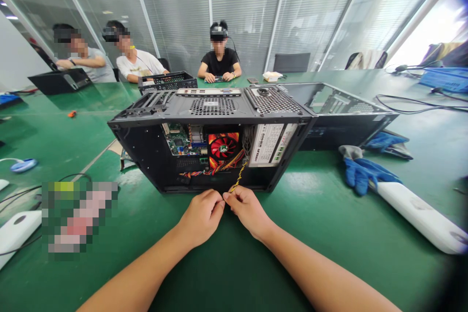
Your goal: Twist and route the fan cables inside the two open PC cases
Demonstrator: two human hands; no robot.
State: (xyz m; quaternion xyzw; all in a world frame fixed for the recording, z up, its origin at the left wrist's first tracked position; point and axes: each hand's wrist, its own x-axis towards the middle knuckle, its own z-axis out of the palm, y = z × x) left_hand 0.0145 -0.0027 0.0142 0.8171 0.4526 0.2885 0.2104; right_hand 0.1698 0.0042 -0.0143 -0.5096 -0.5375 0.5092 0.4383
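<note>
An open black computer case (215, 107) lies on the green table, its open side facing me. Inside are a red fan (221, 148), a circuit board (178, 141) and a white-labelled power supply (272, 145). A twisted yellow-and-black cable (240, 175) comes out over the case's near edge. My right hand (248, 209) pinches this cable near its end. Close beside it, my left hand (202, 217) is closed, thumb against fingers, almost touching the right fingertips; what it holds is hidden.
Behind the case at right stands another metal case (347, 126). Blue-and-grey gloves (365, 173) and a long white device (420, 214) lie at right. Cables and a white device (20, 231) are at left. Several people sit across the green table (310, 253).
</note>
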